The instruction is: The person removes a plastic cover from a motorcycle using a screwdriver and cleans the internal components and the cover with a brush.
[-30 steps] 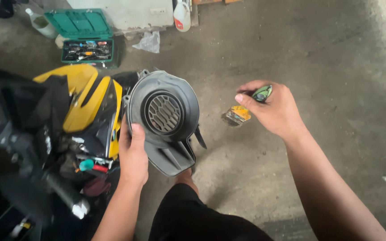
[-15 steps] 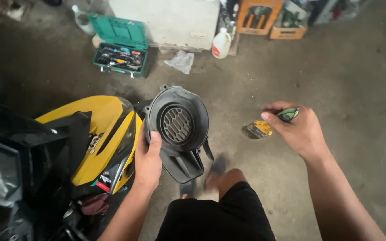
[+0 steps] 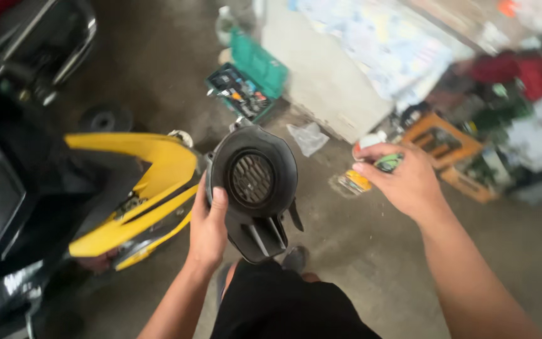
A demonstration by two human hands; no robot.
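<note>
My left hand (image 3: 207, 227) grips the left edge of a dark grey plastic fan cover (image 3: 255, 188) with a round grille in its middle, held up in front of me. My right hand (image 3: 404, 179) is out to the right, fingers closed on a small green-and-black tool (image 3: 387, 163). A small yellow object (image 3: 354, 181) lies on the floor just left of that hand. A yellow and black scooter (image 3: 133, 188) stands at my left, close to the cover.
An open green toolbox (image 3: 248, 81) with tools sits on the concrete floor ahead. A crumpled clear plastic bag (image 3: 307, 136) lies near a grey block (image 3: 327, 81). Orange boxes (image 3: 441, 143) and cluttered goods fill the right back. A dark round disc (image 3: 103, 117) lies at left.
The view has swung and tilted, so the toolbox and clutter now show nearer the centre. Both hands keep their holds; the cover sits higher in view.
</note>
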